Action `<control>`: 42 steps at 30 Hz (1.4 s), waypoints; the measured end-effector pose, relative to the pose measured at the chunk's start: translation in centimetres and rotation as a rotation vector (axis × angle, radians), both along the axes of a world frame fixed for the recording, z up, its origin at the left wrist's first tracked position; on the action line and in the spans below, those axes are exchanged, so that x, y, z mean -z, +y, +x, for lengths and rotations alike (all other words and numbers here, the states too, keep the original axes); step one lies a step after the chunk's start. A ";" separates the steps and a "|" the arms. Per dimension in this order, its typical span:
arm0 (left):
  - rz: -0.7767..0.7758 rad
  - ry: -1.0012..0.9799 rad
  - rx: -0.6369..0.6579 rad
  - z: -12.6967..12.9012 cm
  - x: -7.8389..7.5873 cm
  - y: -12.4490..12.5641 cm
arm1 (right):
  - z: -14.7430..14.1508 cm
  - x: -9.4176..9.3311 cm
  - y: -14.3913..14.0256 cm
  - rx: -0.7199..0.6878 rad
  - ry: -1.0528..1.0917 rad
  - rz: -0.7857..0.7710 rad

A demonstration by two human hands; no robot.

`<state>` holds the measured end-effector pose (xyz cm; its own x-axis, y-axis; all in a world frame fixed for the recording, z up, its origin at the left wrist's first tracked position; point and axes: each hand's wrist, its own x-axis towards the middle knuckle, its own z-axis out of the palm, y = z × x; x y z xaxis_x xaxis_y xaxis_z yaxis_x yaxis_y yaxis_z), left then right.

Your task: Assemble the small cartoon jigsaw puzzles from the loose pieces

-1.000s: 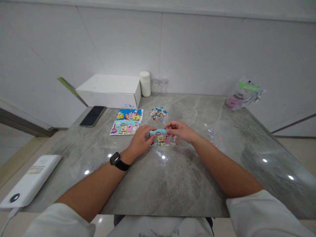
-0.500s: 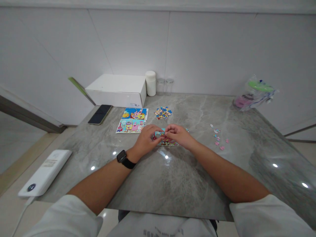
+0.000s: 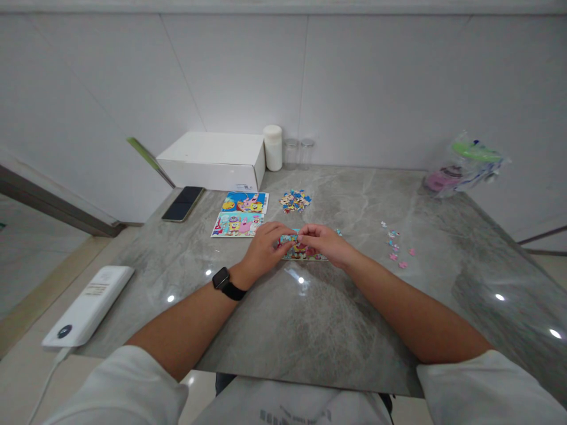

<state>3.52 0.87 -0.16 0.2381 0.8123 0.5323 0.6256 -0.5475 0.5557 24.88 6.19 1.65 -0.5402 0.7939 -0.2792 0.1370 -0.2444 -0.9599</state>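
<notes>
A colourful cartoon jigsaw puzzle (image 3: 305,254) lies on the grey table in front of me, partly covered by both hands. My left hand (image 3: 268,247) is curled at its left side, with thumb and fingers around a small joined section of puzzle pieces (image 3: 287,239). From the other side my right hand (image 3: 326,243) pinches thumb and forefinger together at that section's right edge. What sits between those right fingertips is small and mostly hidden, seemingly a puzzle piece. Left of my hands are two printed cartoon picture cards, a lower one (image 3: 237,225) and an upper one (image 3: 243,202).
A heap of loose puzzle pieces (image 3: 296,200) lies beyond my hands, with several scattered pieces (image 3: 394,257) to the right. At the back stand a white box (image 3: 212,168), a white bottle (image 3: 273,149) and two glass jars (image 3: 305,154). A phone (image 3: 183,204) and power bank (image 3: 91,307) lie left.
The view has shifted slightly, moving everything a little to the right. The section between my fingers looks lower and flatter against the puzzle; both hands stay close together.
</notes>
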 end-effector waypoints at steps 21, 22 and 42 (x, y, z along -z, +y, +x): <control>-0.143 -0.160 -0.006 0.6 -0.7 -0.2 | -0.2 0.3 -0.6 -0.149 -0.077 0.281; -0.157 -0.175 -0.015 0.6 -0.7 -0.2 | -0.2 0.4 -0.6 -0.135 -0.107 0.378; -0.099 -0.112 0.014 0.3 -0.5 -0.2 | 0.9 0.2 -0.2 -0.100 -0.314 1.090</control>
<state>3.83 0.66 0.32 0.1936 0.8594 0.4732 0.5496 -0.4946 0.6733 25.76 5.96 1.47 -0.6425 0.6541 0.3992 0.3812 0.7247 -0.5740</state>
